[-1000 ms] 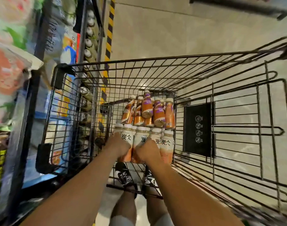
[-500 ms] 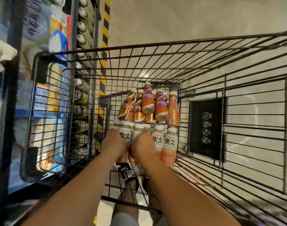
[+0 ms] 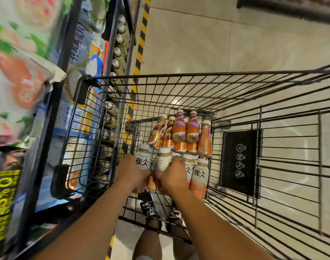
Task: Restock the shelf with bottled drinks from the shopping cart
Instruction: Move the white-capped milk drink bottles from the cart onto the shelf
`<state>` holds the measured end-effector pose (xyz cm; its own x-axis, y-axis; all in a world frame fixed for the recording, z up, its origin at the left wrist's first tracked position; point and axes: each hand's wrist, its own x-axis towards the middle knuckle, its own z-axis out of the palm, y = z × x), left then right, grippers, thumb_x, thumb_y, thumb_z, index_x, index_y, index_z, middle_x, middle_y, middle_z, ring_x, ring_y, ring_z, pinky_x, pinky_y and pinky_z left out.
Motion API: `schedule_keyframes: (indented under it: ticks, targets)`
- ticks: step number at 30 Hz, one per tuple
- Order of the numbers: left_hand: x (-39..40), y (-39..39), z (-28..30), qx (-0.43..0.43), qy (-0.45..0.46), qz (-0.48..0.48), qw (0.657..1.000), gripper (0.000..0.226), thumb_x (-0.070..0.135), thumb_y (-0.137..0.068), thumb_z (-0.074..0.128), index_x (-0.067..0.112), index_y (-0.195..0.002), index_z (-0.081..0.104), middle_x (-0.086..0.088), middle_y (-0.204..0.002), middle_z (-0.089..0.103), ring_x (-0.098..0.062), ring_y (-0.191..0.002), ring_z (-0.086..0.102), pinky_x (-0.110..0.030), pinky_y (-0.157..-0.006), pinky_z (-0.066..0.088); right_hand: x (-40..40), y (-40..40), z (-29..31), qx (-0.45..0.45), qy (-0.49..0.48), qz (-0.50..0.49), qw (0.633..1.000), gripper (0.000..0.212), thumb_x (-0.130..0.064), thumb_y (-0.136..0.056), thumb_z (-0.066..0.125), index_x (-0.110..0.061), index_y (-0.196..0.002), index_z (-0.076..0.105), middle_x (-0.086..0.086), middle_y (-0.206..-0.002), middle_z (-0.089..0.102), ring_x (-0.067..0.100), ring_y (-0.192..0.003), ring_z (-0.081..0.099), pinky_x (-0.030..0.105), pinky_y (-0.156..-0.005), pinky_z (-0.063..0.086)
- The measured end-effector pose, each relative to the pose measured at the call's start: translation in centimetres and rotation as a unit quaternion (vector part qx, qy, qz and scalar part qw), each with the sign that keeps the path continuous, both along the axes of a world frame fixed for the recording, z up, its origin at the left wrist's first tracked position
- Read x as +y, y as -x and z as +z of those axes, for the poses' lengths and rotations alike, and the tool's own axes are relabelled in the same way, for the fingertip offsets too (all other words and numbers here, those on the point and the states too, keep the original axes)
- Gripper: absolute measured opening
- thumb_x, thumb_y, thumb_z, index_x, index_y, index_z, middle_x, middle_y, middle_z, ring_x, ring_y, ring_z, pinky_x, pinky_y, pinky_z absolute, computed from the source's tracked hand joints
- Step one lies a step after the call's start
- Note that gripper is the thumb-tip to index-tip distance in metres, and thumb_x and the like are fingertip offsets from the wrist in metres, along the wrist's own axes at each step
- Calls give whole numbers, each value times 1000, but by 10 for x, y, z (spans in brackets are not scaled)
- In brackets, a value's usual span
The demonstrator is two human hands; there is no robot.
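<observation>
Bottles in hands: 2 cream-capped latte bottles, white upper w/ black characters, orange lower. Left-held bottle (image 3: 143,160) and right-held bottle (image 3: 162,162) are sitting side by side, touching, caps up, raised a bit above the rest, inside the cart nr its bottom.
Left hand (image 3: 131,172): fingers are wrapping round the lower body of the left-held bottle, gripping it; back of hand is facing the cam.
Right hand (image 3: 172,176): fingers are curling over the right-held bottle's shoulder and body, gripping it; knuckles up.
Arms: both forearms are reaching down and fwd from the frame bottom, converging at the bottles, wrists close together.
Other latte bottles (image 3: 199,175): at least 3 more are standing just right of the hands; exact count unclear, some hidden behind.
Nescafe bottles (image 3: 192,128): approx 7 orange/purple ones are lying stacked past the latte row, against the cart's far end; 5 caps showing.
Shopping cart (image 3: 198,85): 1 black wire cart, black sign panel (image 3: 238,162) on its right wall w/ 4 round icons.
Shelf (image 3: 121,47): at left, touching-close to cart; a row of approx 6 white-capped bottles is running along its edge, bagged goods nearer cam, blurred.
Floor: pale tile, yellow/black hazard stripe (image 3: 141,38) along shelf base.
Feet: 2 black patterned shoes (image 3: 150,208) are showing thru the cart's mesh.
</observation>
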<state>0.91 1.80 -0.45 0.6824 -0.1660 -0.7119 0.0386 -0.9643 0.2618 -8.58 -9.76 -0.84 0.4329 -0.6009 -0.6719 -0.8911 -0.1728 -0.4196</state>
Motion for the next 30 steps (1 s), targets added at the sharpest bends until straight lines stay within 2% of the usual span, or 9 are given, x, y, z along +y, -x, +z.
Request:
schedule_keyframes:
  ticks: [2, 6, 9, 11, 13, 15, 18, 23, 30]
  targets:
    - [0, -2, 25, -19, 20, 30, 999, 68, 52, -60, 86, 18, -110, 54, -2, -104, 60, -20, -84, 63, -28, -58, 47, -5, 0, 10, -32, 18, 0, 999, 71, -55, -67, 81, -18, -119, 52, 6, -109, 67, 26, -94, 68, 42, -81, 60]
    - [5, -11, 84, -71, 88, 71, 991, 51, 37, -67, 86, 19, -101, 52, -2, -100, 61, -21, -79, 63, -33, -59, 54, -23, -11, 64, -97, 31, 8, 995, 57, -30, -72, 88, -18, -116, 53, -1, -95, 69, 19, -80, 64, 31, -67, 51]
    - [9, -17, 142, -105, 112, 121, 981, 48, 38, -76, 82, 24, -105, 46, 2, -100, 59, -13, -75, 56, -29, -56, 44, -33, -25, 115, -169, 46, 15, 984, 48, -26, -74, 87, -27, -106, 51, -6, -91, 69, 16, -78, 68, 29, -63, 51]
    - [13, -21, 181, -137, 133, 149, 970, 50, 41, -75, 80, 25, -108, 46, 3, -95, 60, -17, -79, 59, -34, -64, 51, -36, -37, 152, -219, 48, 24, 974, 46, -27, -77, 86, -30, -106, 50, -10, -89, 66, 10, -76, 67, 23, -58, 49]
    - [18, -20, 223, -180, 168, 182, 952, 45, 38, -76, 79, 24, -106, 49, 8, -86, 63, -9, -71, 61, -27, -53, 49, -36, -47, 192, -272, 65, 46, 959, 46, -32, -78, 84, -32, -111, 51, -15, -89, 64, -1, -74, 63, 17, -56, 45]
    - [22, -12, 268, -223, 193, 220, 930, 40, 35, -78, 79, 25, -103, 49, 11, -80, 58, 2, -65, 53, -17, -45, 34, -33, -55, 234, -318, 79, 67, 943, 44, -39, -78, 81, -36, -110, 51, -16, -88, 65, 3, -76, 65, 25, -59, 51]
    - [30, 6, 330, -301, 212, 261, 892, 46, 36, -74, 82, 27, -105, 50, 16, -77, 52, -4, -67, 53, -18, -49, 30, -23, -61, 294, -370, 87, 100, 919, 46, -42, -75, 80, -38, -110, 51, -12, -91, 65, 12, -79, 65, 35, -66, 55]
    - [60, 54, 415, -380, 246, 315, 834, 48, 42, -67, 82, 27, -102, 52, 9, -88, 66, -18, -80, 65, -39, -67, 55, 11, -48, 385, -467, 55, 146, 870, 50, -47, -70, 81, -42, -110, 51, -10, -90, 69, 11, -74, 69, 41, -61, 61]
    - [129, 141, 515, -465, 264, 363, 763, 48, 52, -59, 73, 34, -97, 52, 10, -88, 67, -12, -80, 65, -43, -69, 56, 82, 2, 495, -556, 27, 226, 799, 52, -42, -72, 89, -35, -107, 51, -12, -91, 68, 0, -76, 65, 29, -60, 52]
